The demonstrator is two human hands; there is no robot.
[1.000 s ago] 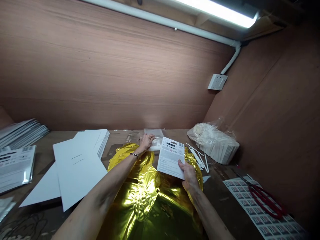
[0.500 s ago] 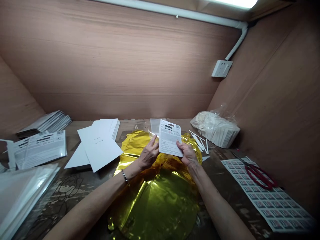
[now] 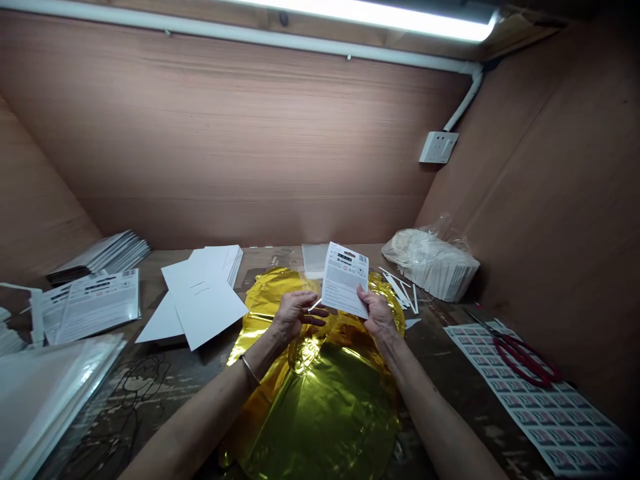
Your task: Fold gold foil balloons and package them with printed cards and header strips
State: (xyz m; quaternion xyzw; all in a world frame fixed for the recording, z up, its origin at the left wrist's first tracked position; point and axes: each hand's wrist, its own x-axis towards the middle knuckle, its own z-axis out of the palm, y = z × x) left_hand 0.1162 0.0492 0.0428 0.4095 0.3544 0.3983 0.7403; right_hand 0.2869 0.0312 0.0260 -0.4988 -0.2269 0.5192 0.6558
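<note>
My right hand [image 3: 379,311] grips a printed white header card [image 3: 346,280] by its lower right edge, thumb on the printed face. The card stands tilted over a gold foil balloon [image 3: 320,400]. Just left of the card, my left hand [image 3: 296,315] pinches a thin white stick [image 3: 315,305] between thumb and fingertips. The stick's far end points at the card's left edge; whether it touches cannot be made out. A clear plastic sleeve [image 3: 313,261] lies flat behind the card.
White cards [image 3: 205,297] and bagged printed cards [image 3: 97,300] lie left, with plastic sleeves [image 3: 55,400] nearer me. On the right are loose white sticks [image 3: 403,290], a bag of white pieces [image 3: 433,263], and red scissors [image 3: 525,360] on a sticker sheet [image 3: 540,407].
My left hand has turned and drawn slightly down and left, and its index finger no longer points up along the card. The right hand still holds the card. The view has tilted up slightly.
</note>
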